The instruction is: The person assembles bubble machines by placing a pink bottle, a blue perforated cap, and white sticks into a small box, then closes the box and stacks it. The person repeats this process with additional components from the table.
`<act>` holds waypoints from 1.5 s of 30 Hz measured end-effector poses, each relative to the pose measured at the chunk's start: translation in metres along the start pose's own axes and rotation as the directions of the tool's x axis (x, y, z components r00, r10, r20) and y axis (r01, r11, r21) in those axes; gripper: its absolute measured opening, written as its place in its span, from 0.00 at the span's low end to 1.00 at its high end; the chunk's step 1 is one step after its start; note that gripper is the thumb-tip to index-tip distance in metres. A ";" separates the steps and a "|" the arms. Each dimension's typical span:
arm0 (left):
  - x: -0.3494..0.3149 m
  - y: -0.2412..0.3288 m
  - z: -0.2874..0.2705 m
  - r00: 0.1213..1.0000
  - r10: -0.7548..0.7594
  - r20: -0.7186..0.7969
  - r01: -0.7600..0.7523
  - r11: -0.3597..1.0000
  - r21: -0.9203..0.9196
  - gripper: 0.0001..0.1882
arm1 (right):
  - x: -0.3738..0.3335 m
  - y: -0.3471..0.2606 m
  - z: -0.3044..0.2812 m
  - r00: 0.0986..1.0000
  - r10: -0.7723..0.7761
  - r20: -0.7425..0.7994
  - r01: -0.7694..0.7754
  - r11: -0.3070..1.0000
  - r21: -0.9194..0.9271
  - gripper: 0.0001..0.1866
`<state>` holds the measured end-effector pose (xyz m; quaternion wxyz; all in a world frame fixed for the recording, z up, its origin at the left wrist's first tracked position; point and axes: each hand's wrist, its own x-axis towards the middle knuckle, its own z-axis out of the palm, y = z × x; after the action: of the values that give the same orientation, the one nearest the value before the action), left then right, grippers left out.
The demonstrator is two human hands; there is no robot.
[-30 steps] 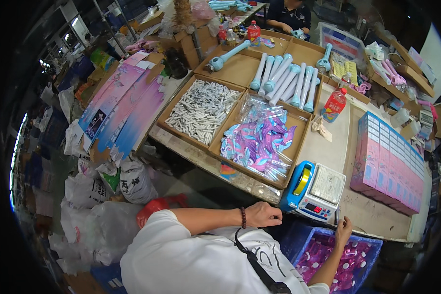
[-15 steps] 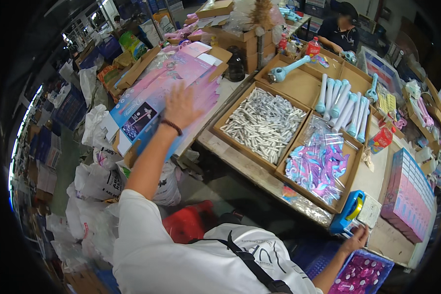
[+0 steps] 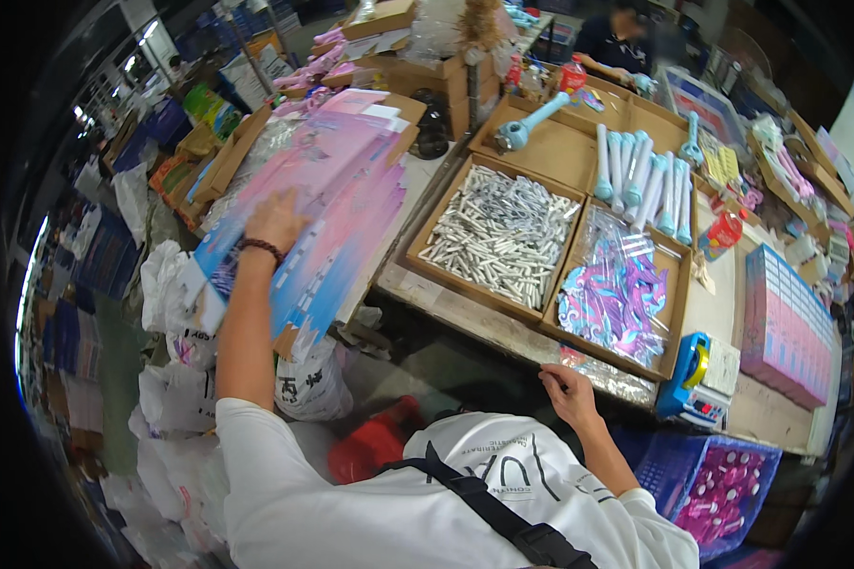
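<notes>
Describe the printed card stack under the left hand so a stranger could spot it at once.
Start at the open brown trays and look left. There, under the left hand, lies a fanned stack of printed card. Unlike the row of pink boxes at far right, its pieces lie flat, pink fading to blue.

Hands well apart, left arm outstretched

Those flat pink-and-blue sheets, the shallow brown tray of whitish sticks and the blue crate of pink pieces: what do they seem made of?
Flat pink-and-blue sheets: likely card with a smooth printed face; thin, flat layers overlap.
Shallow brown tray: probably matt cardboard, from its plain brown, thin walls.
Blue crate: apparently rigid plastic, given its even blue; sheen unclear.
</notes>
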<state>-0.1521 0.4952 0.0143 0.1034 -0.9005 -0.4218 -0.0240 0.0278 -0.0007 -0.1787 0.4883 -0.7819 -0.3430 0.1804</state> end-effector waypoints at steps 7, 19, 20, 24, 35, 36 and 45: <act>-0.036 0.056 -0.142 0.695 0.252 -0.674 -0.285 0.957 0.064 0.11 | -0.013 -0.005 -0.012 0.992 -0.019 -0.123 0.020 1.000 0.008 0.07; -0.074 0.280 0.033 0.415 0.878 -0.239 -0.819 0.246 -0.518 0.08 | -0.048 0.053 -0.025 0.854 0.334 -0.399 -0.198 0.918 0.345 0.44; -0.072 0.284 0.051 0.425 0.890 -0.163 -0.797 0.283 -0.534 0.08 | -0.048 0.058 -0.024 0.851 0.386 -0.357 -0.275 0.905 0.324 0.43; -0.069 0.293 0.085 0.402 0.903 -0.153 -0.795 0.261 -0.547 0.10 | -0.041 0.067 -0.029 0.868 0.340 -0.363 -0.312 0.940 0.137 0.41; -0.098 0.344 0.084 0.313 0.947 0.072 -0.868 0.316 -0.382 0.53 | -0.015 0.065 -0.061 0.884 0.358 -0.301 -0.440 0.856 -0.272 0.25; -0.101 0.343 0.092 0.328 0.944 0.039 -0.873 0.318 -0.370 0.54 | -0.018 0.068 -0.059 0.875 0.424 -0.233 -0.478 0.833 -0.279 0.26; -0.129 0.373 0.150 0.338 0.941 0.008 -0.903 0.326 -0.281 0.54 | -0.032 0.104 -0.031 0.792 0.609 -0.029 -0.575 0.731 -0.368 0.28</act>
<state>0.0438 0.1962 -0.2108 -0.0409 -0.9831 0.1649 0.0681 0.0617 -0.0729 -0.2583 0.2379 -0.9161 -0.1251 0.2976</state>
